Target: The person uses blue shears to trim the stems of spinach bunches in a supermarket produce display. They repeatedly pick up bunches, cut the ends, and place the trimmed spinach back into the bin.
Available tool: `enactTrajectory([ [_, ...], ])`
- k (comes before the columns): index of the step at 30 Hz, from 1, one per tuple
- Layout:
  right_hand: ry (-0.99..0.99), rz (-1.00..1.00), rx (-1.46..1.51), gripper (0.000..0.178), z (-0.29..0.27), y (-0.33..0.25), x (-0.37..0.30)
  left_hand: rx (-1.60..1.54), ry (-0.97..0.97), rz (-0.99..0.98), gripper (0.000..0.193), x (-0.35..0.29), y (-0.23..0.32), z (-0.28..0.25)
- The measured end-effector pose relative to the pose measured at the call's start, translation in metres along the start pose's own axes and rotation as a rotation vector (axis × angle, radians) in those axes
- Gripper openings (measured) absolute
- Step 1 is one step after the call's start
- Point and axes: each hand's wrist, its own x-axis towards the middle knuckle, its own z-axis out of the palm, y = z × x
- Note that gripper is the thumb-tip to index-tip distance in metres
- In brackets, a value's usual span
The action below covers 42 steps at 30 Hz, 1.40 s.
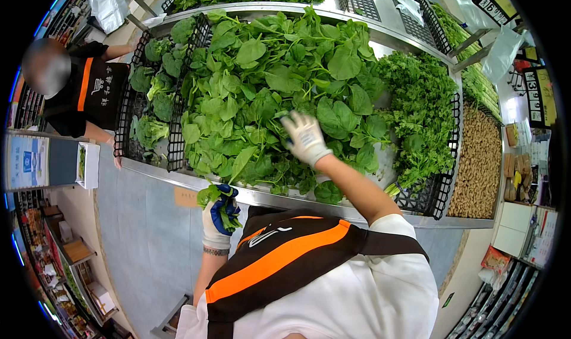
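Below the front rim of the metal display stand, my left hand (217,219), in a white glove with a blue palm, is closed round a small bunch of leafy greens (207,195). A broad pile of green leafy vegetables (250,83) covers the middle of the stand. Over the pile's front middle reaches my right hand (306,139), gloved the same way and slightly blurred by motion. Its fingers are stretched toward the leaves and touch or nearly touch them; no leaf shows in its grip.
Broccoli (157,98) lies in a black crate left of the pile; a co-worker (89,92) stands beside it. Curly herbs (419,113) fill the right side, with brown root vegetables (477,160) beyond. The stand's metal rim (273,200) runs before me.
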Motion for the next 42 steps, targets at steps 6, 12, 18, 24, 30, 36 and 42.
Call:
enactTrajectory([
  [6,0.032,0.293,-0.233,0.061,0.007,0.128,-0.029,-0.012,0.029,-0.034,0.039,-0.018,0.006,-0.003],
  [12,0.061,0.149,-0.176,0.063,-0.011,0.087,-0.014,-0.012,0.003,-0.067,0.036,-0.018,-0.011,-0.021],
  [18,-0.038,0.294,-0.220,0.058,0.012,0.062,0.029,0.008,-0.081,-0.071,0.034,-0.020,-0.009,-0.010],
  [24,0.207,0.319,0.073,0.043,0.008,0.074,0.019,0.040,-0.068,-0.106,0.044,-0.017,-0.010,-0.014],
  [30,0.139,0.334,1.130,0.029,-0.039,-0.006,-0.045,-0.138,-0.307,-0.165,0.044,0.022,-0.040,-0.010],
  [36,0.135,-0.058,0.635,0.027,-0.063,-0.085,-0.078,0.096,-0.250,-0.141,0.032,0.057,-0.079,-0.008],
  [42,-0.092,0.078,0.561,0.091,-0.035,-0.040,-0.071,0.072,-0.004,-0.317,0.021,0.051,-0.056,-0.027],
])
